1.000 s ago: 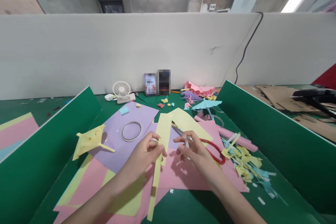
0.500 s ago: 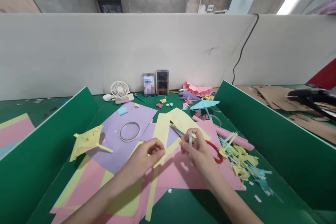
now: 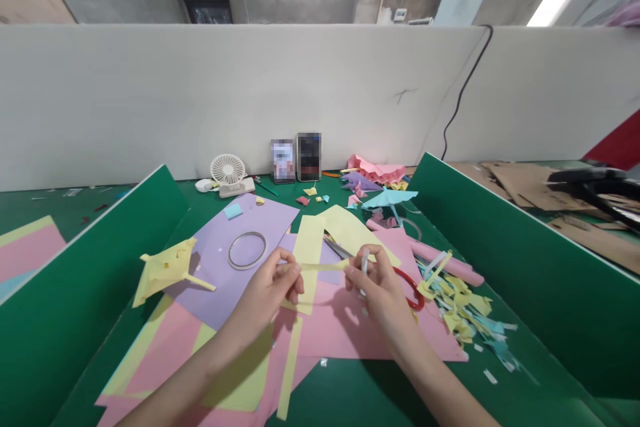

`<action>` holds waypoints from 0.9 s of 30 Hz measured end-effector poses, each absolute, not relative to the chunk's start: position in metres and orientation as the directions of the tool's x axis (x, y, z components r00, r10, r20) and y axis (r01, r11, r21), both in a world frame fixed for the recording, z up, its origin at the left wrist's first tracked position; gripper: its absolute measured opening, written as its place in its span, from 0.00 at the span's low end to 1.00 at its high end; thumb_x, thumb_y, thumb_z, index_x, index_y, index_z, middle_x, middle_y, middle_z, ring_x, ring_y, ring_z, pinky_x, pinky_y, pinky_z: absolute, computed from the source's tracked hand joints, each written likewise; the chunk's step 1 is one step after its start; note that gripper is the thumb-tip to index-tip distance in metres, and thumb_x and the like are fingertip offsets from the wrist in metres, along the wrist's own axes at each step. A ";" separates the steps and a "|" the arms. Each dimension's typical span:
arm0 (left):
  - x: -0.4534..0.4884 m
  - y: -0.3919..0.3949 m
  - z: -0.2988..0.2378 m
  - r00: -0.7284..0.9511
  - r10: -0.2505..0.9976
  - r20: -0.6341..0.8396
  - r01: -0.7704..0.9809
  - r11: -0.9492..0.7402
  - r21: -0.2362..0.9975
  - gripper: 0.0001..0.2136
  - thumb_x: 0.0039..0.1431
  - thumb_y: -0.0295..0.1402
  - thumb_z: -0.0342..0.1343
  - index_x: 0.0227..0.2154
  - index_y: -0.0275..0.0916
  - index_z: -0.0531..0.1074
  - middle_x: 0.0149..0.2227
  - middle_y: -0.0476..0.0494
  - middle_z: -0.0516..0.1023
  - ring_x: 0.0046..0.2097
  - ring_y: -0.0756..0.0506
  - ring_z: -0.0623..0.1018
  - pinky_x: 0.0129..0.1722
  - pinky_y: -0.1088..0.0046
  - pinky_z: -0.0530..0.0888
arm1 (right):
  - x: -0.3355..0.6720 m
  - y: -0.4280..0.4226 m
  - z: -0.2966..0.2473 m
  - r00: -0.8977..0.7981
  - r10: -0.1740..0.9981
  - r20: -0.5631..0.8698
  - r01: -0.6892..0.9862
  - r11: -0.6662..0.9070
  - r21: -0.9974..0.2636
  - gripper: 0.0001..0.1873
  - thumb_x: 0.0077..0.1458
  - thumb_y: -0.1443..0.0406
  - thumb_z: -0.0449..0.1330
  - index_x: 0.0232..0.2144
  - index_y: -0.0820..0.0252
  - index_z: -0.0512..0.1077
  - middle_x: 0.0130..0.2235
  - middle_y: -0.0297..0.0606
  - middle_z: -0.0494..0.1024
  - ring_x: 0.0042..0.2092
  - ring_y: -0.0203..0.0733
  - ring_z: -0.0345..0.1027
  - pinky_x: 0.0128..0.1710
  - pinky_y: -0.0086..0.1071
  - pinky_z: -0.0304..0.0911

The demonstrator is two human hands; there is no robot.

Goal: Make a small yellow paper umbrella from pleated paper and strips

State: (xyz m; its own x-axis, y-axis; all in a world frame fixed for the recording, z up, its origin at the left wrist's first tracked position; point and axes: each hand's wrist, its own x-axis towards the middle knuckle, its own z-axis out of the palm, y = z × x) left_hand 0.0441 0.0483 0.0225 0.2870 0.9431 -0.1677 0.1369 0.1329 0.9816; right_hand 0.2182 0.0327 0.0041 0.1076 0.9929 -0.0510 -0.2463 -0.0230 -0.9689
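A narrow yellow paper strip (image 3: 324, 267) stretches level between my two hands. My left hand (image 3: 280, 278) pinches one end, and my right hand (image 3: 374, 273) pinches the other. A small whitish strip, perhaps tape, also sticks up from my right fingers. Scissors with red handles (image 3: 414, 290) lie partly hidden under my right hand. Below the hands are wider yellow paper strips (image 3: 307, 240) and pink paper (image 3: 340, 333). Another thin yellow strip (image 3: 289, 373) runs down toward the near edge.
A tape ring (image 3: 248, 234) lies on purple paper (image 3: 210, 293), with a folded yellow paper piece (image 3: 167, 270) at left. Scraps (image 3: 463, 310) pile up at right. Green side panels (image 3: 500, 247) flank the work area; a small fan (image 3: 228, 171) and two screens (image 3: 309, 157) stand behind.
My left hand has shifted slightly left and up. The yellow strip, slanted before, is now drawn out level between both hands. My right hand has barely moved.
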 end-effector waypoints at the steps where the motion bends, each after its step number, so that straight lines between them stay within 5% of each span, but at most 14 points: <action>1: 0.044 0.048 0.023 0.272 0.951 -0.144 0.131 0.112 0.985 0.07 0.57 0.38 0.46 0.28 0.41 0.59 0.21 0.55 0.64 0.23 0.52 0.65 0.25 0.76 0.65 | 0.217 0.032 0.005 0.106 0.993 -0.055 -0.241 -0.028 -0.970 0.15 0.46 0.63 0.60 0.29 0.54 0.55 0.23 0.26 0.62 0.21 0.30 0.55 0.14 0.22 0.44; 13: 0.043 0.047 0.025 0.211 0.970 -0.121 0.180 0.083 0.980 0.05 0.55 0.35 0.46 0.33 0.41 0.62 0.24 0.51 0.70 0.29 0.49 0.71 0.25 0.74 0.72 | 0.230 0.035 0.008 0.229 0.973 -0.010 -0.127 0.019 -0.992 0.13 0.50 0.53 0.56 0.27 0.55 0.61 0.20 0.25 0.60 0.19 0.31 0.52 0.17 0.24 0.48; 20: 0.048 0.040 0.022 0.374 0.915 -0.152 0.206 0.078 0.975 0.07 0.57 0.38 0.44 0.36 0.42 0.61 0.26 0.51 0.72 0.28 0.48 0.73 0.28 0.70 0.73 | 0.220 0.027 0.018 -0.122 0.992 0.040 0.130 0.056 -0.990 0.10 0.49 0.59 0.58 0.22 0.59 0.71 0.20 0.31 0.66 0.23 0.34 0.56 0.23 0.29 0.52; 27: 0.050 0.037 0.026 0.407 0.898 -0.168 0.274 0.056 0.960 0.08 0.57 0.40 0.46 0.29 0.41 0.61 0.25 0.49 0.75 0.32 0.46 0.76 0.32 0.71 0.69 | 0.212 0.026 0.013 -0.161 0.986 0.034 0.110 0.052 -0.993 0.08 0.48 0.61 0.57 0.23 0.58 0.74 0.25 0.36 0.75 0.28 0.39 0.65 0.27 0.31 0.57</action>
State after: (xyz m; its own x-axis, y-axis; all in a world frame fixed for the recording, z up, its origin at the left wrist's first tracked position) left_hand 0.0501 0.0374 0.0263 0.4074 0.8977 -0.1681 0.2738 0.0556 0.9602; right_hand 0.2120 0.0257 0.0134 -0.1612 0.9863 0.0339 0.1096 0.0520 -0.9926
